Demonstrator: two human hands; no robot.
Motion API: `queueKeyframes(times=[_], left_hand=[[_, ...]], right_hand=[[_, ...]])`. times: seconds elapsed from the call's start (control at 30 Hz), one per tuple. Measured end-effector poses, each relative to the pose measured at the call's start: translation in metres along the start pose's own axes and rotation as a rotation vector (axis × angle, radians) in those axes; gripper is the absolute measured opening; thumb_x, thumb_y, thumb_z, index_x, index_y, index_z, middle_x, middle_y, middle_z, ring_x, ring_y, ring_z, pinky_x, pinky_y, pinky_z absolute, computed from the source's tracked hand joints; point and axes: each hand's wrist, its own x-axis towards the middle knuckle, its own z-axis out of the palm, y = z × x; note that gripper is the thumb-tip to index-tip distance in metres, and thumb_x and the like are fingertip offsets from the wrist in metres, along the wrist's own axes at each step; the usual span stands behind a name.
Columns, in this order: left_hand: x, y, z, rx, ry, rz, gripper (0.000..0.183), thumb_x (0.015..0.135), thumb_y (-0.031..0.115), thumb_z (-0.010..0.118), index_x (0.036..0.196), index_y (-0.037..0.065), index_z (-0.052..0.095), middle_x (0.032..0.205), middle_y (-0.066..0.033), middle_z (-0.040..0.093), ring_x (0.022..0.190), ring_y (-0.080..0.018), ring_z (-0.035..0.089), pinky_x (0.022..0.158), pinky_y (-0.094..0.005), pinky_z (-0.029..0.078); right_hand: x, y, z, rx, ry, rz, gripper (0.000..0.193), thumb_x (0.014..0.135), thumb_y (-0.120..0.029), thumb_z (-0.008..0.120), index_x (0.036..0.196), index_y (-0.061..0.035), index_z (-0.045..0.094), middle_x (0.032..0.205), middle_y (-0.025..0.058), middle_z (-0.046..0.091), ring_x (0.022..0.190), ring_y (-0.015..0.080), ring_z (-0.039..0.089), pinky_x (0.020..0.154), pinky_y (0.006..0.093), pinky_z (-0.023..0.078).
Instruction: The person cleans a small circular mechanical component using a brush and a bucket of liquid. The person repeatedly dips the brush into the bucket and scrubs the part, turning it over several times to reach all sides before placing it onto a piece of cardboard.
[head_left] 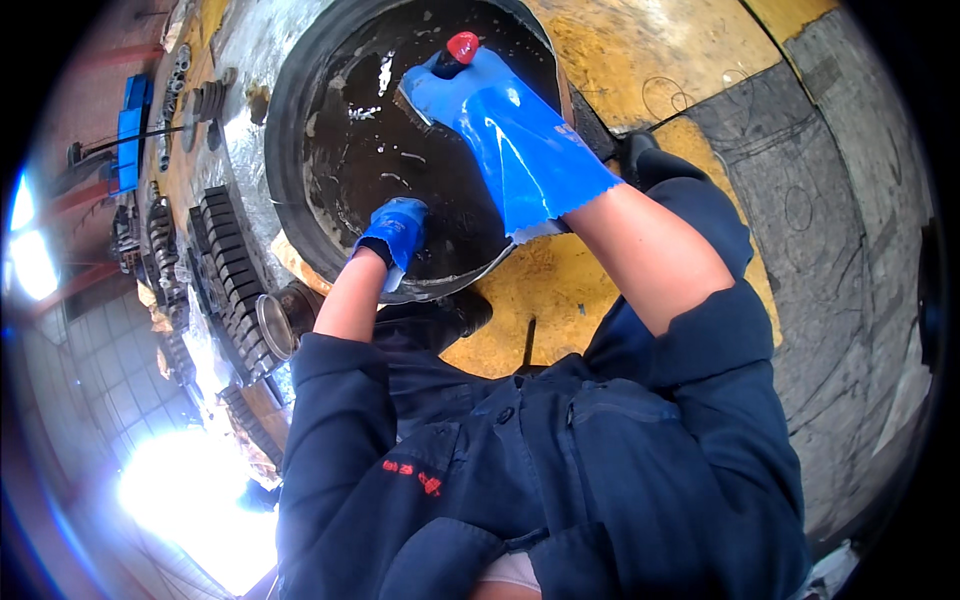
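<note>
A round black tub (287, 160) of dark liquid (365, 150) stands in front of me, with shiny patches on its surface. My right hand (475, 95), in a long blue rubber glove, is over the tub's far right part. It is closed round a tool with a black handle with a red end (462, 47); a thin flat edge shows below the hand, but the tool's kind is unclear. My left hand (400, 226), in a blue glove, reaches into the near part of the tub. Its fingers are down in the dark liquid and hidden.
At the left, a black ribbed metal part (235, 275) lies beside a short metal cylinder (278, 325). Farther left are shafts and gears (205, 105) and a blue box-like object (130, 130). Yellow floor plates (620, 60) and dark grey mats (800, 180) lie to the right.
</note>
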Motion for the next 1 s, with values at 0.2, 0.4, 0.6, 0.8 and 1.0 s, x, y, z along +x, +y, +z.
queueKeyframes(times=[0.2, 0.4, 0.6, 0.8, 1.0], left_hand=[[-0.007, 0.002, -0.011, -0.011, -0.109, 0.038, 0.046, 0.078, 0.01, 0.084, 0.124, 0.014, 0.084, 0.126, -0.022, 0.08, 0.12, -0.0448, 0.076, 0.1, -0.0528, 0.063], [-0.008, 0.001, 0.004, 0.032, -0.077, 0.041, 0.041, 0.088, 0.013, 0.08, 0.129, 0.017, 0.083, 0.127, -0.02, 0.08, 0.118, -0.0418, 0.077, 0.1, -0.0501, 0.062], [-0.025, -0.011, 0.027, -0.916, 0.121, 0.08, 0.029, 0.099, 0.018, 0.08, 0.126, 0.008, 0.081, 0.113, -0.0109, 0.084, 0.099, -0.0259, 0.075, 0.09, -0.0428, 0.059], [-0.072, -0.015, -0.004, -1.616, 0.188, -0.093, 0.024, 0.107, 0.029, 0.079, 0.124, 0.011, 0.079, 0.118, -0.0049, 0.084, 0.109, -0.0166, 0.078, 0.089, -0.0333, 0.058], [-0.122, -0.028, -0.01, -1.905, 0.367, -0.094, 0.036, 0.108, 0.029, 0.077, 0.14, 0.013, 0.072, 0.128, -0.0037, 0.081, 0.116, -0.016, 0.077, 0.094, -0.0345, 0.06]], right_hand=[[-0.003, -0.004, -0.008, -0.041, -0.018, 0.031, 0.035, 0.096, -0.037, 0.072, 0.1, -0.0023, 0.077, 0.093, 0.0107, 0.078, 0.087, 0.0218, 0.075, 0.083, 0.0367, 0.06], [-0.019, -0.014, -0.013, -0.071, -0.032, 0.062, 0.046, 0.098, -0.042, 0.068, 0.115, -0.0022, 0.082, 0.106, 0.023, 0.082, 0.105, 0.0418, 0.08, 0.097, 0.048, 0.063], [-0.014, 0.003, -0.002, -0.087, -0.041, 0.051, 0.047, 0.098, -0.043, 0.067, 0.12, -0.0051, 0.083, 0.116, 0.0226, 0.083, 0.115, 0.0424, 0.079, 0.102, 0.048, 0.062], [-0.007, 0.024, 0.013, -0.218, -0.05, 0.064, 0.045, 0.094, -0.043, 0.072, 0.116, -0.0052, 0.083, 0.11, 0.022, 0.082, 0.108, 0.0395, 0.078, 0.096, 0.0468, 0.061], [-0.015, 0.023, 0.033, -0.162, -0.243, -0.04, 0.04, 0.097, -0.041, 0.075, 0.114, -0.0061, 0.084, 0.103, 0.0201, 0.083, 0.1, 0.0348, 0.082, 0.092, 0.0431, 0.062]])
